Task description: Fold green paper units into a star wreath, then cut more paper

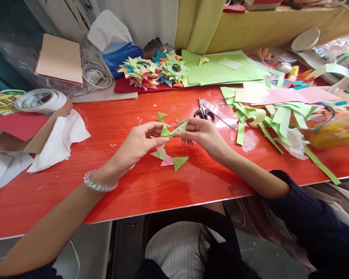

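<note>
My left hand (139,140) pinches a green folded paper piece (165,131) between thumb and fingers, above the middle of the red table (128,193). Facing it, my right hand (202,135) grips another green folded piece (182,128) by its lower edge, and the two pieces meet between my hands. A curved chain of green and pink folded pieces (167,160) hangs or lies just below my left fingers; whether it touches the table I cannot tell. One small green point (162,116) shows just above my left fingers.
Black-handled scissors (203,112) and a clear ruler (221,115) lie behind my right hand. Green and pink paper strips (282,116) heap at the right. Finished paper rings (141,73) and green sheets (218,69) are at the back. A box with tape rolls (36,101) stands left.
</note>
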A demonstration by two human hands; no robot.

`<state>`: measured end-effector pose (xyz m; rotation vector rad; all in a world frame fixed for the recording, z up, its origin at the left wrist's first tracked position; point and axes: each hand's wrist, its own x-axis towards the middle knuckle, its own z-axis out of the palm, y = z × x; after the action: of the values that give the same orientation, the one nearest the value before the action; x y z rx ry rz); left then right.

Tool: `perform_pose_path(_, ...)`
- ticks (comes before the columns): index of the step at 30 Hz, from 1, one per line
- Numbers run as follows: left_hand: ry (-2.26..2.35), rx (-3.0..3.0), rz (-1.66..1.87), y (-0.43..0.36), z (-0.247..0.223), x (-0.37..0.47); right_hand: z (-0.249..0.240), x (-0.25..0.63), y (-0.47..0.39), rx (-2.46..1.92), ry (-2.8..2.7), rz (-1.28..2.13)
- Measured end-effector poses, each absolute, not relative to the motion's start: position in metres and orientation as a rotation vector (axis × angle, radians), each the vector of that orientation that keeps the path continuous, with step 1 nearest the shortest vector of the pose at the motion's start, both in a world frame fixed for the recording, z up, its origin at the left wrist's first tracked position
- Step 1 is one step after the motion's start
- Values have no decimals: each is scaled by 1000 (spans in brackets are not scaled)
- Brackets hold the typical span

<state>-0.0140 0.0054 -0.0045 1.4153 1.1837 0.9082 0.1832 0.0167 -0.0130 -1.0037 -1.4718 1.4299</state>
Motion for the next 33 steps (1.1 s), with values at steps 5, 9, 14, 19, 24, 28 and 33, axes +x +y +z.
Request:
perform_pose_path(5,1104,1425,1003,0,-8,-10,-9,185,14,-942,-1498,1339)
perform_pose_path(9,1087,1402,1075,-3,-9,-9,-2,188,9,-932,-1571,1244)
perform_pose_path(14,1079,1432,1149,-7,-8,-7,4,189,4,-961,-1607,1103)
perform_pose_path(19,1045,1453,1204,-7,-9,-6,6,190,3,-943,-1668,1065)
perform_pose_path(24,992,1434,1230,-7,-10,-5,6,191,1,-960,-1669,1087)
perform_pose_path(28,984,1438,1247,-8,-10,-5,7,191,1,-1009,-1651,1097)
perform_pose_path(33,952,1463,1254,-8,-10,-6,10,190,0,-1017,-1616,1184)
